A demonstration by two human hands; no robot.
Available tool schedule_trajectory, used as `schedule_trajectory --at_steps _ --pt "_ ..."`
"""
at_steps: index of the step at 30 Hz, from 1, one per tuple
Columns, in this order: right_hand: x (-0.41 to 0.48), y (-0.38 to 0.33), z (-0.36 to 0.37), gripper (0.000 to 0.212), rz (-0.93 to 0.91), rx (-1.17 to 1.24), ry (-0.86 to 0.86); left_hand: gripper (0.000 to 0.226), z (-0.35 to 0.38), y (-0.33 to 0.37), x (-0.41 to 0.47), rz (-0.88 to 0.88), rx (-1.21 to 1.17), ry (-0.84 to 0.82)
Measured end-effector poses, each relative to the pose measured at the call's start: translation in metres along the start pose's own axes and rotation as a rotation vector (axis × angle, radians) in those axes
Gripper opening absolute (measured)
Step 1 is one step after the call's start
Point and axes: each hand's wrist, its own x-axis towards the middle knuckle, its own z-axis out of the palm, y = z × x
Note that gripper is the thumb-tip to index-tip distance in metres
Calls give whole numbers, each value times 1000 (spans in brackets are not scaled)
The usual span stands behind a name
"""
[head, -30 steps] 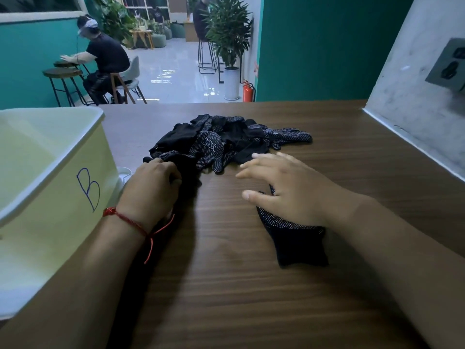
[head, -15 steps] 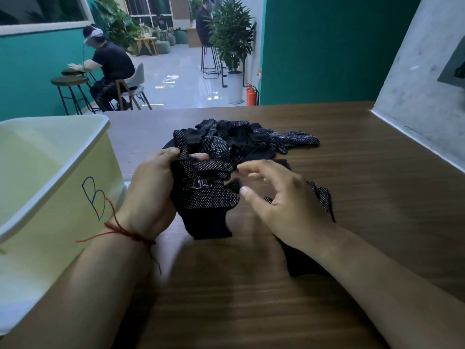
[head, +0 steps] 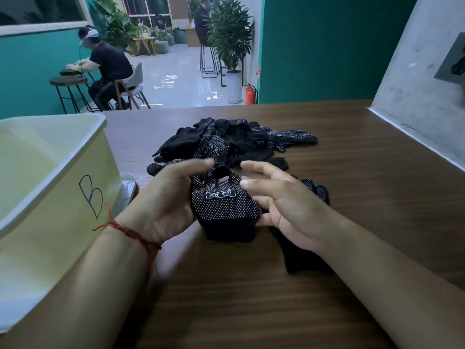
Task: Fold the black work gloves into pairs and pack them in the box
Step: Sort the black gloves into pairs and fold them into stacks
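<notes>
left hand point(head: 166, 202) holds a black knitted work glove with white grip dots and a white printed label point(head: 224, 210) by its left edge, thumb and fingers loosely curled on the fabric, the glove raised just above the dark wood-grain table point(head: 352, 172). right hand point(head: 284, 205) meets the same glove from the right; its lower fingers touch the cuff edge, the upper fingers spread and apart, so its hold is at most light. a second black dotted glove point(head: 304, 250) lies flat on the table under the right wrist. the heap of loose black gloves point(head: 234, 144) sits further back, near the middle of the table. the pale yellow plastic box marked with a blue letter b point(head: 63, 192) stands at the left, just beside the left forearm; its inside shows no gloves from this angle.

judgement: the pairing step is in hand, early in the task. next move calls for laying the held glove squarely onto its mate, matching cuffs and fingers, before folding.
</notes>
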Motion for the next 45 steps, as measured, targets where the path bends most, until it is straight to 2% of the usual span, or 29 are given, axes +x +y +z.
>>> schedule_trajectory --at_steps 2,3,5,7,12,17,20,23,27,31,35,40,45 --pt "0 0 0 64 -70 -11 22 42 3 -3 0 17 55 -24" --pt "-1 1 0 76 -120 -23 34 43 -1 -5 3 50 86 29" --pt "-1 2 2 94 -236 -37 33 51 -3 -5 7 82 96 99" --pt "-1 4 4 98 -318 -16 5 65 -7 -3 11 118 93 161" --pt "-2 3 6 89 -315 -20 -2 73 -1 -2 5 171 73 166" --pt "-4 1 9 87 -145 32 2 62 2 2 1 167 0 147" --pt "-4 1 12 92 -100 -65 106 49 3 1 1 185 -8 180" --pt "-4 3 13 85 -116 -214 184 47 0 -2 6 169 -54 237" --pt "-7 2 15 76 -67 -262 25 48 -5 -7 12 146 -76 290" --pt "-7 11 19 83 -187 -431 -17 58 -11 -11 18 118 -51 290" --pt "-9 8 17 68 -355 -530 50 52 -9 -11 16 165 -27 297" --pt "-13 5 16 44 -366 -580 -31 44 -9 -17 15 304 90 421" --pt "-11 10 16 64 -285 -569 -144 44 -14 -18 19 366 167 501"
